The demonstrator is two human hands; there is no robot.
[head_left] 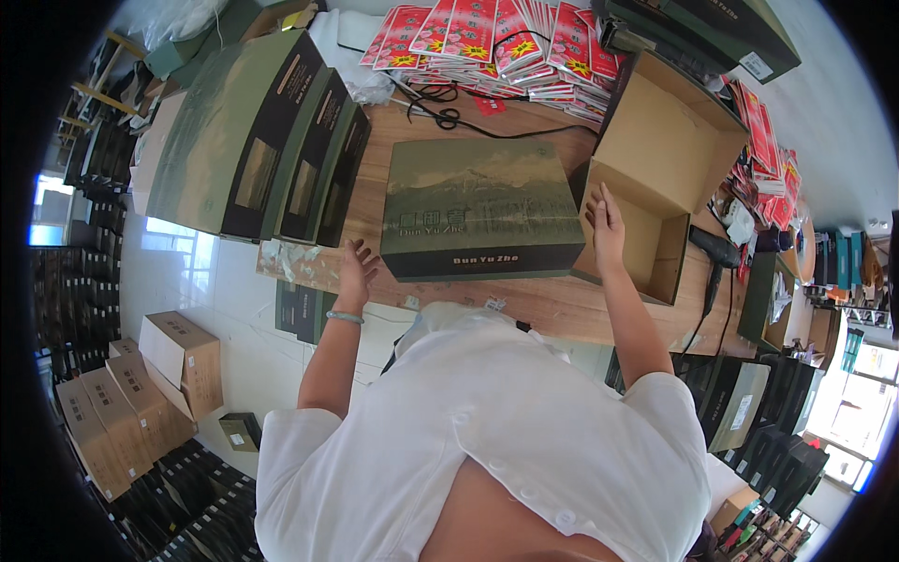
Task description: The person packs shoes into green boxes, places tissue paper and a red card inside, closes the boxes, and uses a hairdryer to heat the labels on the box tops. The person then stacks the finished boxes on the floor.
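Observation:
A closed dark green shoebox point(482, 201) with a mountain picture on its lid lies on the wooden table, between my hands. My left hand point(357, 272) is open just off the box's near left corner, fingers apart, holding nothing. On the other side my right hand point(606, 217) is open with fingers stretched out, between the closed box and an open box point(646, 211). The open box shows a bare brown inside, its lid tilted up at the back. Whether my right fingers touch either box I cannot tell.
Stacked green boxes point(253, 150) stand at the table's left. Red printed packets point(496, 42) pile along the back, near black scissors point(448, 117) and a cord. A black hair dryer point(714, 247) lies at the right edge. Brown cartons point(183, 361) sit on the floor at left.

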